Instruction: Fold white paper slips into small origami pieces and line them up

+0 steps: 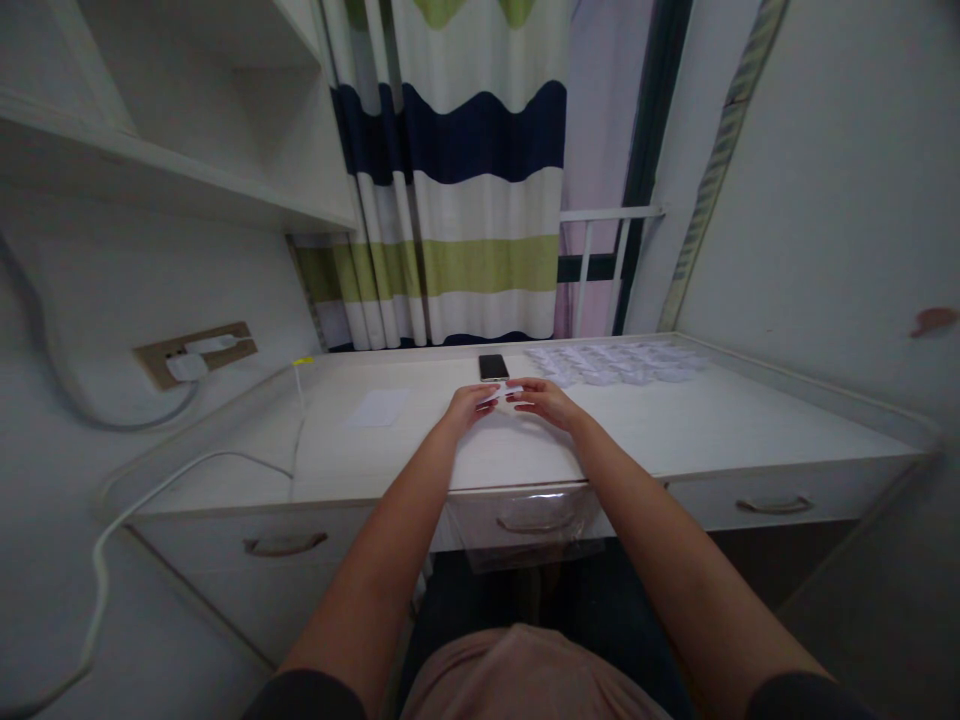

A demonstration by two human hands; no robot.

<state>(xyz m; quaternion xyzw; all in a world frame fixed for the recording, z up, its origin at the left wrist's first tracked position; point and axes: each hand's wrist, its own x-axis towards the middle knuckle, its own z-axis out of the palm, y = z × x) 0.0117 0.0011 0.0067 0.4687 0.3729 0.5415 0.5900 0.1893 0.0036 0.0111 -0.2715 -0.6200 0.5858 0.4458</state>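
Just above the white desk, my left hand pinches a small white piece of paper, which looks folded. My right hand closes its fingertips on the other end of the same piece. Right behind my hands lies a dark phone, flat on the desk. Several small white folded paper pieces are spread in rows to the back right. To the left of my hands rests a flat white sheet of paper; whether it is one sheet or a stack, I cannot tell.
The white desk has a raised rim at its back and sides. Clear plastic hangs over the middle drawer at the front. A white cable crosses the left side, near a wall socket. A striped curtain hangs behind.
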